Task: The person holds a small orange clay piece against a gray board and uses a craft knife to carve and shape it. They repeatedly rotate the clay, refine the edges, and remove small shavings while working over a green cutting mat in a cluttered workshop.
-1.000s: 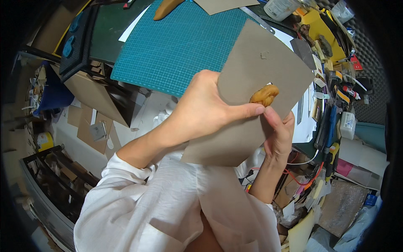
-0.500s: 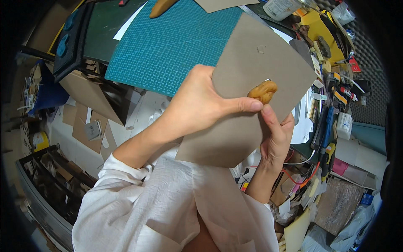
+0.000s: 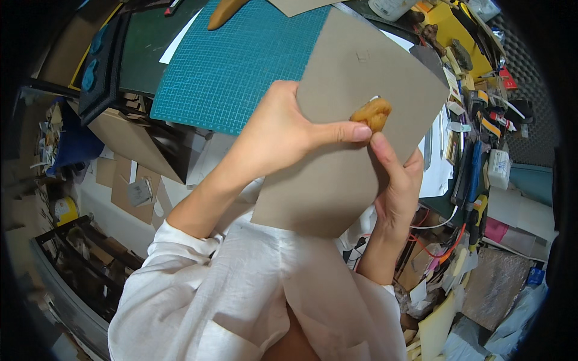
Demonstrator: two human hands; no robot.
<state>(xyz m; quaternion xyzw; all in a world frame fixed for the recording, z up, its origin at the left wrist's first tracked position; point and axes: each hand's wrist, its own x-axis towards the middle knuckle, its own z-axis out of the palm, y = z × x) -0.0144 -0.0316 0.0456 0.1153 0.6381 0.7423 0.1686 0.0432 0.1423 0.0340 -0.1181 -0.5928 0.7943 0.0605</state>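
Both my hands hold a stiff grey-brown cardboard sheet, tilted in front of my body. My left hand grips its left side, thumb stretched across the top face and fingers hidden underneath. From the right edge, my right hand clasps the sheet, its thumb on top and its other fingers mostly behind. An amber-coloured, smooth, lumpy piece lies against the sheet just above both thumb tips, with a small shiny bit at its upper edge. The left thumb appears to touch its lower side. Farther up the sheet shows a small square mark.
Beyond the sheet lies a teal gridded cutting mat on a dark green table, with a brown curved object on it. Tools and a white bottle crowd the right side. At the left stands a dark metal frame.
The sheet, my hands and the amber-coloured piece have shifted slightly up and left in the picture. My grip looks the same.
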